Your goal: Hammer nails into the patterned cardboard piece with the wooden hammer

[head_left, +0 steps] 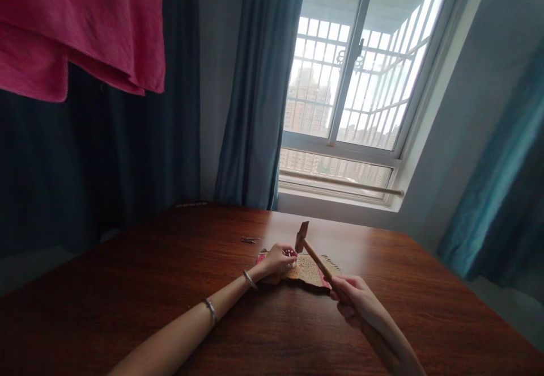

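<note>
My right hand [352, 296] is wrapped round the wooden handle of a hammer [318, 260]. The hammer's head is raised at the far end of the handle, close to the fingertips of my left hand. My left hand [281, 257] is closed in a pinch over the left part of a tan, ragged-edged piece [312, 271] that looks like cardboard. Many small dark dots or holes cover this piece, and pink patches show at its ends. What the left fingers pinch is too small to make out. Two bracelets sit on the left wrist and forearm.
A few thin dark metal items [250, 240] lie on the brown wooden table [191, 285], left of the tan piece. Beyond the table's far edge are blue curtains [259, 92] and a barred window [323, 92]. A pink towel [85, 30] hangs at upper left.
</note>
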Available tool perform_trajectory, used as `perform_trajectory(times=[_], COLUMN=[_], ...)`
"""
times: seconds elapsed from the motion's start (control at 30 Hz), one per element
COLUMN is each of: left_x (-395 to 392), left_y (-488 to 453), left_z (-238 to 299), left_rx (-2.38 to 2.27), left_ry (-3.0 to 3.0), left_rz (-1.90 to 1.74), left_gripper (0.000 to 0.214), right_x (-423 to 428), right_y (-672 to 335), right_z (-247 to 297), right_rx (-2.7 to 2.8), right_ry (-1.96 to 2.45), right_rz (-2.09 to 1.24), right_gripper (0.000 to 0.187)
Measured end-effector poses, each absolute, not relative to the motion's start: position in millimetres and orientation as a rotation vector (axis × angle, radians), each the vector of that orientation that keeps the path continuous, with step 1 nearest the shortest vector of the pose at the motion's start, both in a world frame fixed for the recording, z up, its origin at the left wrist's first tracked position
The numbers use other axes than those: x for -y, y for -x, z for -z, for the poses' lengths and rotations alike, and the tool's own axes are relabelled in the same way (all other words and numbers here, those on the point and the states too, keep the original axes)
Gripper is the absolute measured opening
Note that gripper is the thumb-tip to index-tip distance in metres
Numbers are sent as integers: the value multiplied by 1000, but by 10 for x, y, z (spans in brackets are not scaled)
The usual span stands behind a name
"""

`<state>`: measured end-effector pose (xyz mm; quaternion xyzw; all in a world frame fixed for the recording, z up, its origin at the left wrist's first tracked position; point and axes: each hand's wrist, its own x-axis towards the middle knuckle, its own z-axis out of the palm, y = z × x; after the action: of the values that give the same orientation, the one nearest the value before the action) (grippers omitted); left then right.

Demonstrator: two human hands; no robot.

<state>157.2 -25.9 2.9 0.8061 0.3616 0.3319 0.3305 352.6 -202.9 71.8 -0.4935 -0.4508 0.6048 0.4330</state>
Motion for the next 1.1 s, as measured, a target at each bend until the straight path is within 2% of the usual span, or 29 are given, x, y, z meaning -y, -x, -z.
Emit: perform_trajectory(times=[1.1], left_x=[264], left_y=[-1565], left_z=[-50], left_rx=[-975], left_ry=[-2084], left_rz=[-843], left_gripper=[25], right_x=[2063], right_y=[-3441], right_z=[-816], right_rx=[1093], right_ry=[1272], right_rz=[-1494], right_gripper=[42])
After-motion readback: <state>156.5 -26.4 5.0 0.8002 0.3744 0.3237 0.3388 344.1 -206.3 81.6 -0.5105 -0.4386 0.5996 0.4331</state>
